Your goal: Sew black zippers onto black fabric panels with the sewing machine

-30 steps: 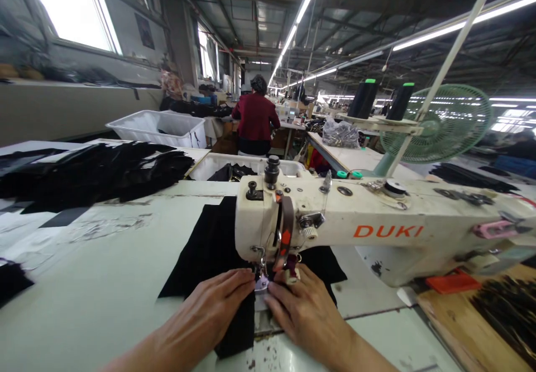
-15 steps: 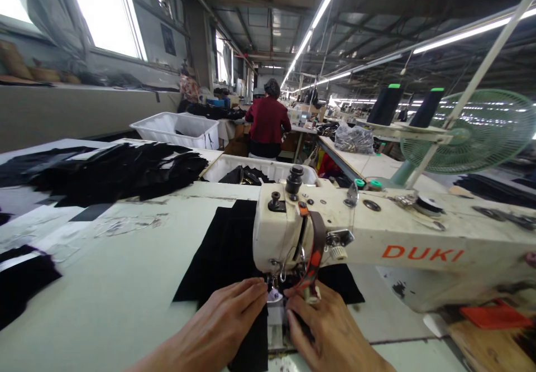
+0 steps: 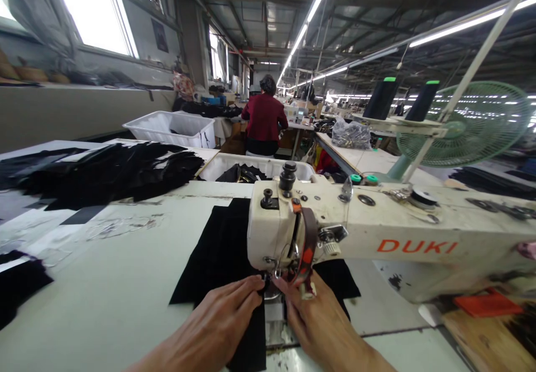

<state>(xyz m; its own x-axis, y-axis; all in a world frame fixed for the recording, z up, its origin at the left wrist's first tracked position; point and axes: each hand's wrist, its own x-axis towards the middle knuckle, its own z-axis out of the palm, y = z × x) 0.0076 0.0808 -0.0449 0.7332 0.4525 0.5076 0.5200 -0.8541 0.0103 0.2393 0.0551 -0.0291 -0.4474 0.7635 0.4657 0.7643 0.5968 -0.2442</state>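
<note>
A white sewing machine (image 3: pixel 397 227) with orange lettering stands in front of me. Black fabric (image 3: pixel 209 254) lies under its needle area and spreads out to both sides. My left hand (image 3: pixel 226 313) presses on the fabric just left of the presser foot, its fingers together and closed on the cloth. On the other side, my right hand (image 3: pixel 312 310) reaches in under the machine head, fingertips closed on the cloth close to the needle. A brown and red strap (image 3: pixel 309 243) hangs from the head over that hand and partly hides its fingers.
Stacked black fabric pieces (image 3: pixel 113 171) lie on the table's left, another black piece (image 3: pixel 20 285) nearer me. Behind the machine is a white bin (image 3: pixel 288 166) with dark pieces. Thread cones (image 3: pixel 381 98) and a green fan (image 3: pixel 464 126) stand right. A person (image 3: pixel 264 118) sits ahead, back turned.
My right hand has moved forward and slightly left, its fingertips now at the needle. My left hand stays beside the presser foot. The whole view has shifted slightly.
</note>
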